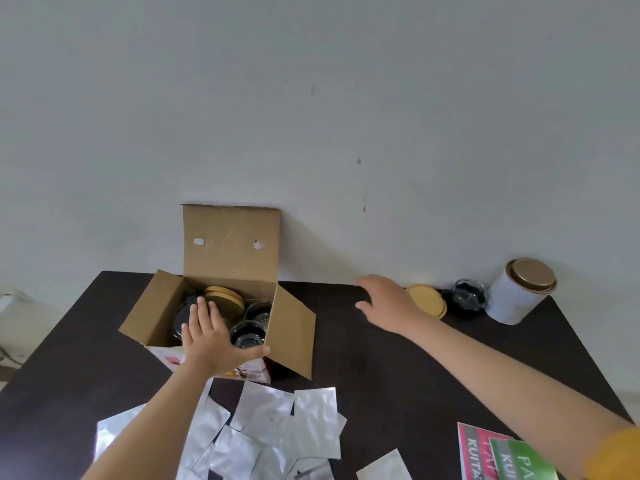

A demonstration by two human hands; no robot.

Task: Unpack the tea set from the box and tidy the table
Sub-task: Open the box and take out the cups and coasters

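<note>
Box (221, 306) sits open at table's (381, 358) back edge w/ glass cups (247, 336) + a wooden lid (224, 295) inside. Left hand (211, 336) reaches in, fingers straight; right hand (389, 304) hovers spread. Booklets (491, 452) read "KUITA".

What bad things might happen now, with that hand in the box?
1. The left hand reaches into the cardboard box among glass cups; lifting carelessly might knock them together.
2. The small glass cup sits close to the white tin and the wooden lid; the right hand hovering nearby might bump it.
3. The silver foil packets lie loose and could slide off the table.
</note>
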